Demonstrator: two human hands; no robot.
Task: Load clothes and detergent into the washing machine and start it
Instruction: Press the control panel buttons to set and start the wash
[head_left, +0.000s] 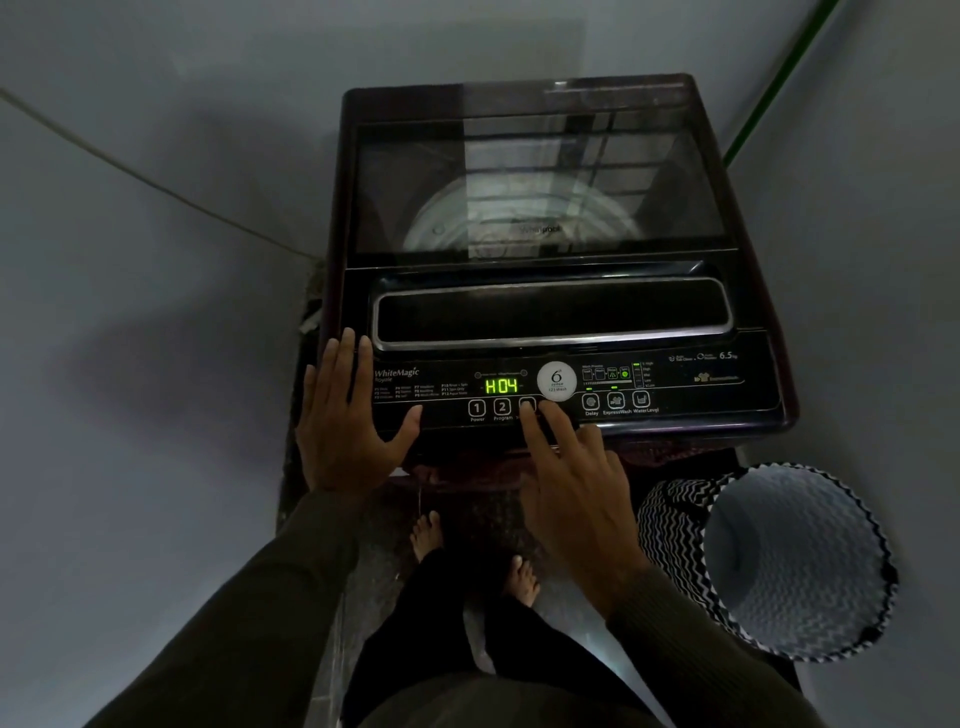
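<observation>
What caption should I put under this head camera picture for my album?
Right hand touches a washing machine button; left hand rests flat beside the H04 display.

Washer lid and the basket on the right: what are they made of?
Lid: clear glass or hard plastic, glossy; it reflects a barred grid and the drum shows through. Basket: likely soft fabric, matte, zigzag print outside, pale lining; its rim looks wavy.

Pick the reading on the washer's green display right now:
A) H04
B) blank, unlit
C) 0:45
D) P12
A: the green display on the washing machine is lit and reads H04, just left of the round white badge on the control panel.
</observation>
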